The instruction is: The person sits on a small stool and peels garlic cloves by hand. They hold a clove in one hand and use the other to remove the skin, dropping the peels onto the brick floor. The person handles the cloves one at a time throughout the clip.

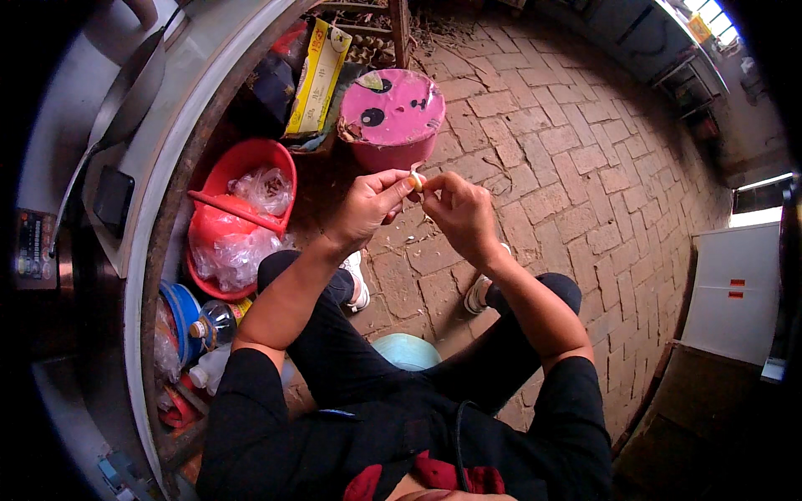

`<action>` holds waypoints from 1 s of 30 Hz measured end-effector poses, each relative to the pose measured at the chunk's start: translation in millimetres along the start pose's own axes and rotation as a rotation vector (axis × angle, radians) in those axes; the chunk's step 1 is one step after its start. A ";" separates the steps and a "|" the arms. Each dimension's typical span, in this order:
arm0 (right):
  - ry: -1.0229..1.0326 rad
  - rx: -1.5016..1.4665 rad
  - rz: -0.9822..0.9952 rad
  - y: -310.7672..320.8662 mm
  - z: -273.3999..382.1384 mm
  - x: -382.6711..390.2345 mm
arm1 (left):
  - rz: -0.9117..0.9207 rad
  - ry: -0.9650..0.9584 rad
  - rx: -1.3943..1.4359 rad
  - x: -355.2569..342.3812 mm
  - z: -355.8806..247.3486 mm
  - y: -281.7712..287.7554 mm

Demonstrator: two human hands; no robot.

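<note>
In front of me, above the brick floor, my left hand [368, 207] pinches a small whitish garlic clove [417, 179] between thumb and fingers. My right hand [461, 217] meets it from the other side, its thumb and forefinger closed on the clove's edge. A thin pale strip, like loose skin, sticks up from it. Little white flakes [409, 240] lie scattered on the bricks below. Between my thighs shows part of a pale turquoise round thing [407, 351]; most of it is hidden.
Just beyond my hands stands a round pink stool [397, 113] with a cartoon face. Left of me are a red basket [288, 167] holding plastic bags, a clear bottle [215, 323] and a counter edge [163, 159]. A yellow-sided box [319, 79] sits farther back; a white cabinet [731, 288] stands right.
</note>
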State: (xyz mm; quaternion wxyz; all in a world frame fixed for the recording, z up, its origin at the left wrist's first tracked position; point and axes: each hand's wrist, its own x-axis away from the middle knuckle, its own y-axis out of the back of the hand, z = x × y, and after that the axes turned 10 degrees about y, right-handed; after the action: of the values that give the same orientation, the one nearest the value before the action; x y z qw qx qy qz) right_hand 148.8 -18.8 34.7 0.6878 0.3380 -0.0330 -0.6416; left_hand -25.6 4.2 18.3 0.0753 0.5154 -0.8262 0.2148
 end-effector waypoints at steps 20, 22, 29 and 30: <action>0.152 0.047 -0.080 9.8 -6.9 -9.1 | 0.178 0.143 0.041 6.2 -12.5 3.4; 0.154 0.075 -0.078 11.8 -9.6 -11.2 | 0.206 0.191 0.072 5.6 -11.8 4.2; -0.088 -0.540 0.112 20.0 -5.3 -13.9 | 0.279 0.295 0.259 4.4 -13.6 8.6; -0.094 -0.575 0.141 18.6 -5.6 -13.7 | 0.283 0.310 0.271 4.6 -14.4 8.1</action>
State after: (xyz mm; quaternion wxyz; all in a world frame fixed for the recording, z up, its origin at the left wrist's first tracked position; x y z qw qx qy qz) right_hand 165.1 -5.0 45.1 0.7958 0.0962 0.0949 -0.5902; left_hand -36.3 9.7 30.6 0.1006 0.3606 -0.8324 0.4087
